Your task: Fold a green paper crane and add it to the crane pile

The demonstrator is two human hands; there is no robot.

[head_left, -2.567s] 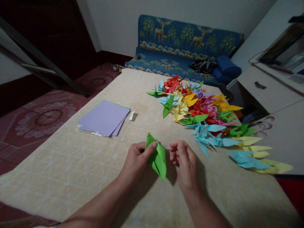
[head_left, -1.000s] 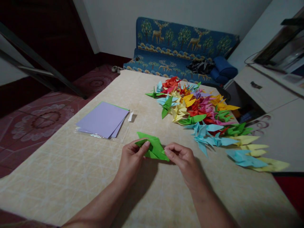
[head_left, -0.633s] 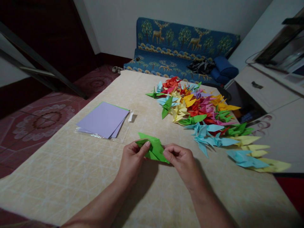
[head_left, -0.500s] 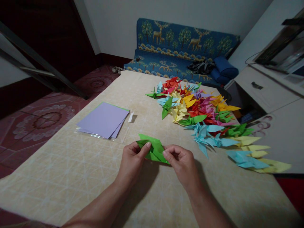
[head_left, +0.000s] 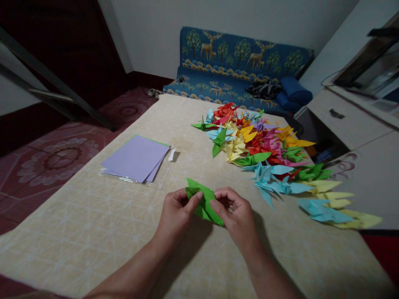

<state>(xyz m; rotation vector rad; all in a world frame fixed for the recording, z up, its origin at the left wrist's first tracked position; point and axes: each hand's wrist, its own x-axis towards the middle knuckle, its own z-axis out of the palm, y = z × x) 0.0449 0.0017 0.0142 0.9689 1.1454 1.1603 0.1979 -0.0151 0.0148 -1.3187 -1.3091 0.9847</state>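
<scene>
- Head view, nearest first: the person's bare left hand (head_left: 177,210) grips one side of a bright green, many-creased piece of folded paper (head_left: 206,207), its thumb pressed flat on the upper face and its fingers curled behind.
- The person's bare right hand (head_left: 237,212) pinches the opposite edge, thumb on the paper, the other fingers bent in loosely beside it.
- The green paper sits between the two hands, tilted, one pointed corner toward the upper left and its lower edge toward the right wrist. It appears to be held just above a table spread with a cream cloth patterned in pale crossing lines (head_left: 109,232), where the arms cast shadows.
- Beyond the left hand lies a stack of flat square lilac paper sheets (head_left: 137,158), a green edge showing along its far side, on a clear plastic sleeve (head_left: 126,179).
- Just beside the stack is a small white paper slip (head_left: 172,155).
- Beyond the right hand spreads a crowded heap of folded paper birds (head_left: 255,145) in red, orange, yellow, green, pink, purple and light blue.
- Past the table's far edge stands a blue sofa printed with deer and trees (head_left: 215,72); at the right, a white cabinet (head_left: 368,178).
</scene>
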